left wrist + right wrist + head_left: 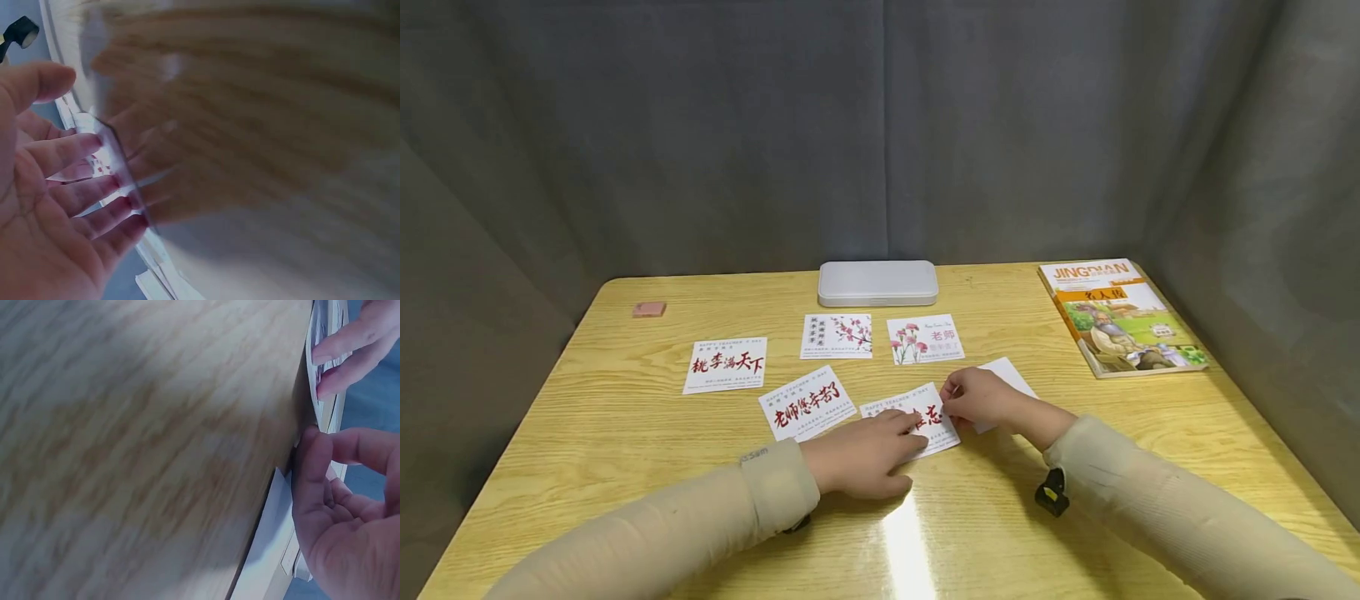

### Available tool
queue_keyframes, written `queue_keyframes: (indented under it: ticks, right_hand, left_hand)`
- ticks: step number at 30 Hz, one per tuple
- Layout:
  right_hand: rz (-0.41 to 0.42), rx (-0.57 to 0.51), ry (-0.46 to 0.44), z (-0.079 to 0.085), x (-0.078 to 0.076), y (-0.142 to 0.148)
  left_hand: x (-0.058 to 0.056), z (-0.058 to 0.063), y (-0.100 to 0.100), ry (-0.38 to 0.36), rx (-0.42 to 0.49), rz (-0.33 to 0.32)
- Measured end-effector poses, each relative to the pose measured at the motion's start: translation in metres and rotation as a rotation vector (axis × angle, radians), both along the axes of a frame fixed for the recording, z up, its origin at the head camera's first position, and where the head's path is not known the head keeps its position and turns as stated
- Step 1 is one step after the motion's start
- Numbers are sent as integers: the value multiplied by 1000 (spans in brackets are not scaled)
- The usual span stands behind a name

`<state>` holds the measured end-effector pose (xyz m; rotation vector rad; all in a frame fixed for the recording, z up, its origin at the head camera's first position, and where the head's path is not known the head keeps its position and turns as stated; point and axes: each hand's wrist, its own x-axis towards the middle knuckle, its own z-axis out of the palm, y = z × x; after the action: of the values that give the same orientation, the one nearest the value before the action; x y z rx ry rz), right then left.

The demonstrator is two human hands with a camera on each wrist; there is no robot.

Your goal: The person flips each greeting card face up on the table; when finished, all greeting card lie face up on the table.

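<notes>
A white greeting card (942, 435) with red lettering lies in the head view's lower middle, partly covered by both hands. My left hand (863, 454) rests its outstretched fingers on this card. At the card's right edge, my right hand (988, 398) pinches it between thumb and forefinger; the right wrist view shows that edge of the card (314, 375) between the fingertips. Under and behind the right hand lies a blank white card (1011, 373). Just left of the left hand, another red-lettered card (808, 402) lies tilted on the table.
Further off on the wooden table (625, 467) lie a red-lettered card (725, 365), a plum-blossom card (837, 337) and a carnation card (925, 339). A white case (877, 283) stands at the back, a pink eraser-like block (649, 309) at left, a book (1123, 321) at right.
</notes>
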<state>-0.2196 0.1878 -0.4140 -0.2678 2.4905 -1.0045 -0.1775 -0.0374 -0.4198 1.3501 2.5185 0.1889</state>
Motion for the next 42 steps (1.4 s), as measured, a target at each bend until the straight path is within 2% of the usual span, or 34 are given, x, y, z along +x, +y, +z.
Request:
queue_keyframes:
  ticks: [4,11,17,24,33,37,40,42]
  right_hand:
    - [27,43,21,3,0,3]
    - [53,34,-1,7,-4,9]
    - [14,-31,-5,16,-11,21]
    - [-32,-92,-27,24,-19,54]
    - [-105,-113,-39,29,-23,97]
    - [-126,-75,-31,30,-25,109]
    - [-143,-44,-48,28,-25,113]
    - [-153,-38,-64,26,-25,115]
  left_hand:
    - [0,3,5,13,-20,-17]
    - [0,7,9,31,-53,-23]
    - [-2,10,12,40,-57,-15]
    - [-6,16,21,56,-70,-9]
    - [-22,18,45,60,13,16]
    - [-29,17,58,83,20,-39]
    - [-30,14,66,89,-46,-97]
    - [-28,11,72,66,-93,-110]
